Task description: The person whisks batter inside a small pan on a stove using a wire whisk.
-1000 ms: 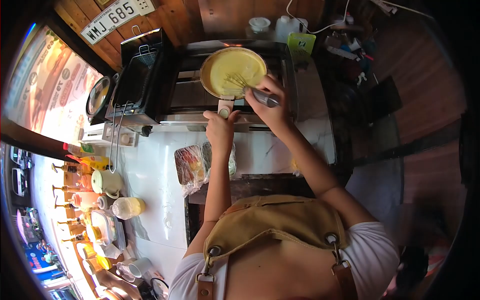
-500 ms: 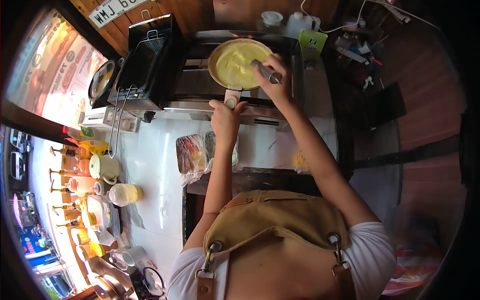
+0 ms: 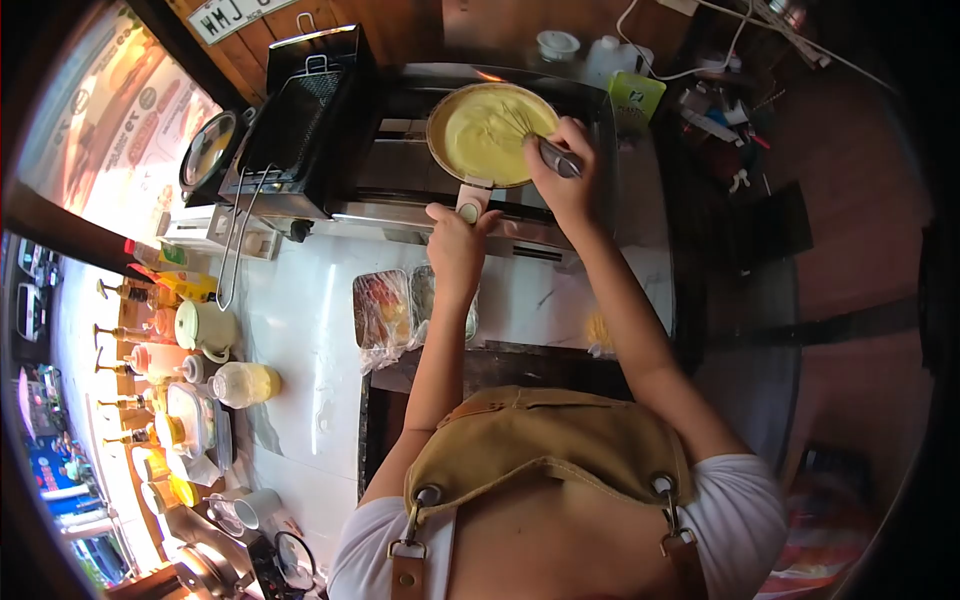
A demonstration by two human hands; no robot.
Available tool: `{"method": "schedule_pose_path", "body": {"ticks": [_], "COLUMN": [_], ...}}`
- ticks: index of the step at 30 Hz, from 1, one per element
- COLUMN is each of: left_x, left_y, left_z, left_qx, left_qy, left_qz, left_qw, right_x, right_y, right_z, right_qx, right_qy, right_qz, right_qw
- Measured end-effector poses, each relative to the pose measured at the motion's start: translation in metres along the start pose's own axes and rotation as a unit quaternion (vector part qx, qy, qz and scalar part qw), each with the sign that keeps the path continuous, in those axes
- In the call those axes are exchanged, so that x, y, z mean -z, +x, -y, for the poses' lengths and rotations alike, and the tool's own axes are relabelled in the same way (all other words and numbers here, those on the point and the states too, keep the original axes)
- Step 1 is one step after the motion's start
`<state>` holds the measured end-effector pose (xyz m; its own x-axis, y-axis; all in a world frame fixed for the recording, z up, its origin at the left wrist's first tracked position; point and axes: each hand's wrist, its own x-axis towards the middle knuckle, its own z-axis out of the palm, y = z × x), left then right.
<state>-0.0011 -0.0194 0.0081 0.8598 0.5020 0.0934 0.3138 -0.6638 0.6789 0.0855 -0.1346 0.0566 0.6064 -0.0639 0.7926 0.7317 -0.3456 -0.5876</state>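
Note:
A frying pan [image 3: 434,150] sits on the stove, filled with a yellow, creamy mixture [image 3: 475,140]. My left hand [image 3: 460,250] is wrapped round the pan's pale handle [image 3: 472,203], its thumb side on top. In my right hand [image 3: 572,180] is a whisk [image 3: 562,160] with a grey handle, tilted so that its wires dip into the mixture at the pan's right side. Small ripples mark the surface around the wires.
A black fryer with a wire basket [image 3: 293,125] stands left of the stove [image 3: 400,200]. Two film-covered trays [image 3: 383,305] lie on the counter [image 3: 300,370] in front. Sauce bottles, a cream pitcher [image 3: 205,330] and a jar [image 3: 247,384] line the left side. A green plastic packet [image 3: 636,98] stands behind right.
The whisk has turned in the mixture, and its wires now show at the pan's right. The pan and both hands appear slightly further right and lower as the view shifts.

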Motion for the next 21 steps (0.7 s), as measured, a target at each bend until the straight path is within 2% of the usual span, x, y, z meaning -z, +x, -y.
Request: {"method": "schedule_pose_path", "body": {"ticks": [3, 6, 7, 9, 10, 13, 14, 17, 21], "left_x": [0.001, 0.001, 0.002, 0.005, 0.006, 0.006, 0.006, 0.002, 0.001], "left_y": [-0.002, -0.003, -0.004, -0.003, -0.002, -0.002, -0.003, -0.002, -0.001], "left_z": [0.002, 0.001, 0.000, -0.002, -0.002, 0.000, -0.001, 0.000, 0.001], "left_qx": [-0.002, -0.009, -0.008, -0.010, -0.007, 0.004, 0.002, -0.004, 0.004], "left_qy": [0.000, -0.007, -0.007, -0.014, -0.016, -0.022, -0.021, -0.016, -0.006], "left_qz": [0.016, 0.001, 0.002, 0.003, -0.003, 0.024, 0.017, 0.013, 0.013], "left_qw": [1.000, 1.000, 1.000, 1.000, 1.000, 0.999, 1.000, 1.000, 1.000], "right_x": [0.007, -0.007, -0.011, -0.017, -0.014, 0.001, 0.006, 0.005, -0.009], "right_y": [-0.004, -0.006, -0.005, -0.001, 0.000, 0.000, -0.003, -0.008, -0.009], "right_z": [0.021, 0.014, 0.008, -0.002, 0.002, 0.021, 0.032, 0.035, -0.005], "right_qx": [0.003, -0.012, -0.013, 0.056, 0.020, 0.034, 0.018, 0.057, 0.062], "right_qy": [-0.007, 0.078, 0.078, 0.018, -0.020, -0.061, -0.051, 0.021, 0.021], "right_qz": [0.040, 0.104, 0.104, 0.043, 0.032, 0.035, 0.059, 0.108, 0.071], "right_qw": [0.999, 0.992, 0.991, 0.997, 0.999, 0.997, 0.997, 0.992, 0.995]}}
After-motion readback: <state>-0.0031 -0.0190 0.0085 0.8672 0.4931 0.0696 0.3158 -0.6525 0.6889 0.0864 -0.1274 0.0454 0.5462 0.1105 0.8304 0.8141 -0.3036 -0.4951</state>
